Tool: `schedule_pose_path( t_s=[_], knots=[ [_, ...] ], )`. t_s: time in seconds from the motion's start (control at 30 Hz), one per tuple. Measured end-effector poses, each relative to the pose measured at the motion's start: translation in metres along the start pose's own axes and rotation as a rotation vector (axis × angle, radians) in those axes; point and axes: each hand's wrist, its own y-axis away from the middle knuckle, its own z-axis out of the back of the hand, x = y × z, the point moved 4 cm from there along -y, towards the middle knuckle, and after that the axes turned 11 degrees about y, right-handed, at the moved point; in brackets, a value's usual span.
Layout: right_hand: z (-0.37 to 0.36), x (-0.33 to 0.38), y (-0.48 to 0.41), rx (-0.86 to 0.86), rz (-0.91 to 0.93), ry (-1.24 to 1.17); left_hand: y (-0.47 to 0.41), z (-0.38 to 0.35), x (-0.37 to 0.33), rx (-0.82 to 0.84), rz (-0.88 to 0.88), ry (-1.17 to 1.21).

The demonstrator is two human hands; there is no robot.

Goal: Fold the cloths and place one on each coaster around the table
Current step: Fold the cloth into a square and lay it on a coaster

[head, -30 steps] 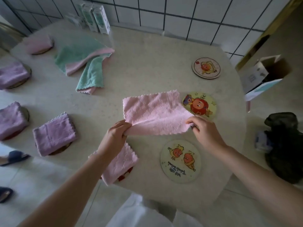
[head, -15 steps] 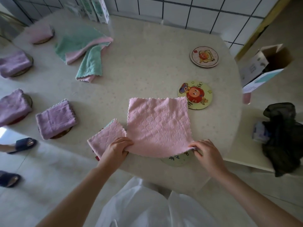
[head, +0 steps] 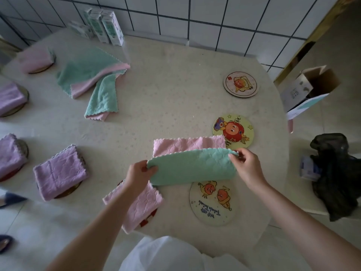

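Observation:
A two-sided cloth (head: 192,166), pink on one face and green on the other, lies half folded in front of me with the green side turned up over the pink. My left hand (head: 139,173) pinches its left corner and my right hand (head: 247,163) pinches its right corner. Three bare coasters show: one with two cartoon figures (head: 212,207) just below the cloth, a yellow one (head: 235,127) partly under the cloth's far edge, and a white one (head: 241,84) farther back. A folded pink cloth (head: 139,205) sits on a coaster under my left forearm.
Folded purple cloths (head: 59,172) rest on coasters along the left rim of the round table (head: 172,90). Loose green-and-pink cloths (head: 91,75) lie at the back left beside white cartons (head: 109,26). An open cardboard box (head: 310,89) and a dark bag (head: 336,173) sit to the right.
The pink cloth lay flat with both hands at its near corners. Both hands have lifted the near edge and carried it away from me, turning the green underside up.

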Motion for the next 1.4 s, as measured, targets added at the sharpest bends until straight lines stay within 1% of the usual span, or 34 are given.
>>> schedule_pose_path(
  t_s=[0.07,0.13,0.23,0.3,0.57,0.73,0.93,1.07,1.17,1.23,1.3,1.33,1.4],
  knots=[
    [-0.006,0.001,-0.018,-0.017,-0.05,0.005,-0.016,-0.002,0.001,0.009,0.105,0.1],
    [-0.011,0.001,-0.033,-0.01,-0.119,0.011,-0.03,-0.003,0.003,0.015,0.178,0.14],
    [-0.018,-0.006,-0.055,0.015,-0.223,-0.019,-0.047,-0.005,0.003,-0.004,0.231,0.211],
    [-0.023,-0.008,-0.065,0.034,-0.255,-0.021,-0.056,-0.008,0.002,-0.007,0.245,0.239],
    [-0.032,-0.009,-0.08,0.02,-0.283,-0.002,-0.076,-0.015,-0.001,0.009,0.264,0.186],
    [-0.032,-0.015,-0.084,0.025,-0.293,0.007,-0.085,-0.017,-0.006,0.052,0.217,0.135],
    [-0.031,-0.013,-0.083,0.021,-0.309,0.031,-0.092,-0.019,-0.011,0.048,0.212,0.01],
    [-0.03,-0.009,-0.082,0.012,-0.335,-0.018,-0.093,-0.02,-0.014,-0.011,0.233,-0.063],
    [-0.027,-0.007,-0.078,-0.004,-0.359,-0.057,-0.089,-0.02,-0.013,-0.078,0.277,-0.03],
    [-0.023,-0.007,-0.072,-0.022,-0.342,-0.03,-0.081,-0.018,-0.014,-0.136,0.298,-0.039],
    [-0.02,-0.003,-0.062,-0.044,-0.252,0.043,-0.066,-0.017,-0.02,-0.197,0.248,-0.196],
    [-0.018,-0.001,-0.054,-0.066,-0.186,0.086,-0.056,-0.018,-0.025,-0.216,0.169,-0.334],
    [-0.018,0.004,-0.036,-0.119,-0.004,0.21,-0.034,-0.028,-0.036,-0.201,-0.099,-0.565]
  ],
)
